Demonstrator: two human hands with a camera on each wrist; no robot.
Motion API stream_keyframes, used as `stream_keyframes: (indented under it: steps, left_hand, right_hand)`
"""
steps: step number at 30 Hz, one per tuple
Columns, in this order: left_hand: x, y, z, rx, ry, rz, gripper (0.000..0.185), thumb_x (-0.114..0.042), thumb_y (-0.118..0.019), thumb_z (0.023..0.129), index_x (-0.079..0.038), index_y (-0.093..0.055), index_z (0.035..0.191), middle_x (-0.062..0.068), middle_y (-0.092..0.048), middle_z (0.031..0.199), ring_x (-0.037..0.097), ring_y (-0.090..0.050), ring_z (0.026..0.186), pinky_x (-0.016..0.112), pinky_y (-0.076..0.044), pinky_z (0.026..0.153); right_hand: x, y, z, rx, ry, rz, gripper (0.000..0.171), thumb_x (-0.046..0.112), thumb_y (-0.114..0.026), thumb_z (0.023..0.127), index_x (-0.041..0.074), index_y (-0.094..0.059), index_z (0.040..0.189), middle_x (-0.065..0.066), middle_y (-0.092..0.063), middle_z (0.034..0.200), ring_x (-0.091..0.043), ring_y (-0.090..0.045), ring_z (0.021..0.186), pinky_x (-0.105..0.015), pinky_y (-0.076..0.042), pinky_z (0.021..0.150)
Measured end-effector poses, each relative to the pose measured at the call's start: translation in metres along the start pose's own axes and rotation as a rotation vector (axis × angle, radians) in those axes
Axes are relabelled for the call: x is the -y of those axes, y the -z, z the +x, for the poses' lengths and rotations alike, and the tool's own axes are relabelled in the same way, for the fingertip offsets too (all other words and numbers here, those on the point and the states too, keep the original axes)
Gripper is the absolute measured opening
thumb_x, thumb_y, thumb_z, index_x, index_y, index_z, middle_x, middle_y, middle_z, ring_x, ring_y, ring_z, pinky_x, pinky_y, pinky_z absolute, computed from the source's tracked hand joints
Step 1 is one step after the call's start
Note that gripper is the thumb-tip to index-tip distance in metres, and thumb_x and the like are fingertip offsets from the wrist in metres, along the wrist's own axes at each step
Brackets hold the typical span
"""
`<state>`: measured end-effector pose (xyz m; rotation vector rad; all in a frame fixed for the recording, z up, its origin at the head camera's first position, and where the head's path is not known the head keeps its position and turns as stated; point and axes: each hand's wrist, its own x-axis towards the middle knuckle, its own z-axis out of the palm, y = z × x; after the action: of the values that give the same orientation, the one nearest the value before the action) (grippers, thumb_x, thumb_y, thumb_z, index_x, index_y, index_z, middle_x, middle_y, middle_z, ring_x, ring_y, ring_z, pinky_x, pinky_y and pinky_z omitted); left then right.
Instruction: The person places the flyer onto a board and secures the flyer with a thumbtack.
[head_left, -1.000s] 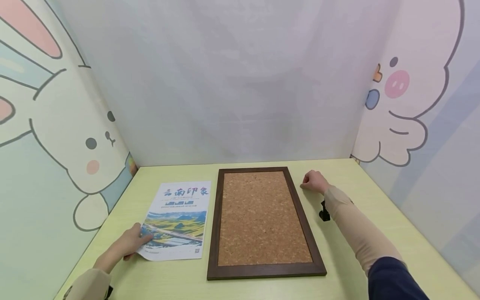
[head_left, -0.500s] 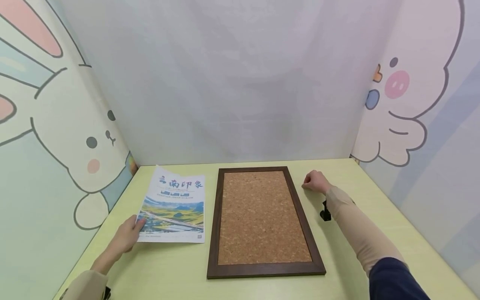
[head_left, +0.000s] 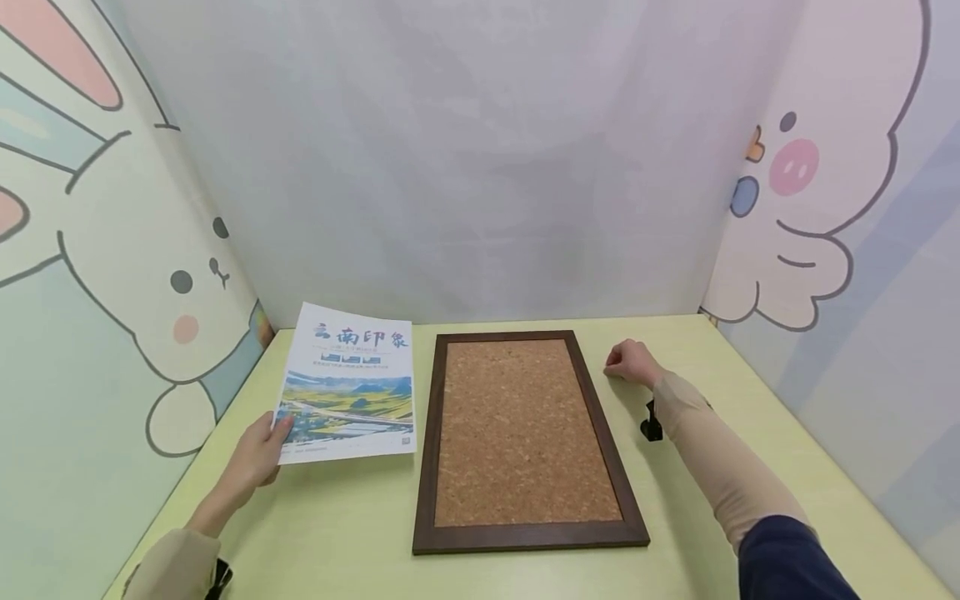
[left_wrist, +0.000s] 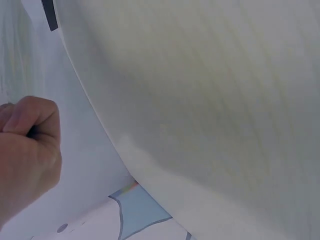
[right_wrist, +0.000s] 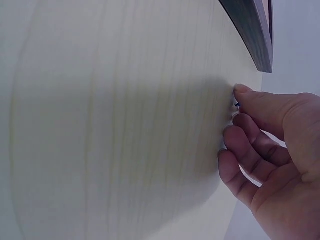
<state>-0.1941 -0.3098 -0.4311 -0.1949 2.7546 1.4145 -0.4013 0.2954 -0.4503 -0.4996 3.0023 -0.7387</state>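
Left hand (head_left: 255, 458) holding poster (head_left: 348, 392) reading "云南印象", cork board (head_left: 525, 433) beside

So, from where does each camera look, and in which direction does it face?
Head: worn high, faces forward and down at the table, poster, cork board; both forearms show.
Left wrist: close under the left hand, sees tabletop and curled fingers.
Right wrist: low beside the right hand, sees tabletop and board frame.
All three share the tabletop.

Poster (head_left: 347, 392) left of cork board (head_left: 527, 433); both on table (head_left: 360, 533).
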Motion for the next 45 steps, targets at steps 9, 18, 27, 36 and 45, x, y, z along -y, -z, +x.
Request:
stream_keyframes:
  steps: [9, 18, 27, 36, 45]
  left_hand:
    - [-0.018, -0.021, 0.01, 0.006, -0.007, -0.06, 0.051, -0.034, -0.026, 0.107, 0.006, -0.034, 0.137, 0.001, -0.061, 0.067, 0.004, -0.028, 0.036, 0.023, -0.03, 0.035]
    - [-0.033, -0.046, 0.019, 0.009, -0.011, -0.095, 0.044, -0.028, -0.029, 0.107, 0.003, -0.037, 0.136, 0.003, -0.063, 0.069, 0.006, -0.03, 0.036, 0.022, -0.028, 0.035]
    - [-0.045, -0.068, 0.024, 0.014, -0.025, -0.131, 0.041, -0.028, -0.032, 0.106, 0.003, -0.041, 0.132, 0.003, -0.063, 0.068, 0.006, -0.029, 0.036, 0.021, -0.026, 0.035]
    - [-0.058, -0.091, 0.024, 0.031, -0.051, -0.143, 0.037, -0.024, -0.032, 0.106, 0.002, -0.045, 0.129, 0.005, -0.063, 0.067, 0.008, -0.03, 0.036, 0.021, -0.026, 0.035]
    - [-0.075, -0.115, 0.02, 0.043, -0.066, -0.155, 0.034, -0.023, -0.034, 0.106, 0.001, -0.047, 0.126, 0.008, -0.064, 0.07, 0.008, -0.029, 0.035, 0.022, -0.026, 0.035]
  right_hand:
    - [-0.001, 0.002, 0.001, -0.001, 0.007, 0.013, 0.012, 0.008, -0.07, 0.084, -0.004, -0.072, 0.087, -0.016, -0.071, 0.081, -0.018, -0.059, 0.068, -0.029, -0.046, 0.061]
    - [-0.006, -0.001, 0.001, -0.004, 0.026, 0.03, 0.01, 0.008, -0.071, 0.083, -0.002, -0.072, 0.085, -0.014, -0.07, 0.079, -0.015, -0.058, 0.065, -0.028, -0.046, 0.06]
    - [-0.005, 0.0, 0.001, 0.008, 0.006, 0.03, 0.011, 0.007, -0.069, 0.084, -0.003, -0.071, 0.086, -0.014, -0.07, 0.079, -0.016, -0.056, 0.065, -0.027, -0.044, 0.06]
    - [-0.004, 0.0, 0.001, 0.017, -0.016, 0.027, 0.01, 0.007, -0.07, 0.084, -0.002, -0.071, 0.086, -0.012, -0.07, 0.078, -0.016, -0.055, 0.065, -0.027, -0.043, 0.06]
    - [-0.006, -0.001, 0.002, 0.008, 0.003, 0.034, 0.008, 0.006, -0.07, 0.083, -0.002, -0.071, 0.083, -0.013, -0.07, 0.077, -0.014, -0.055, 0.064, -0.027, -0.044, 0.06]
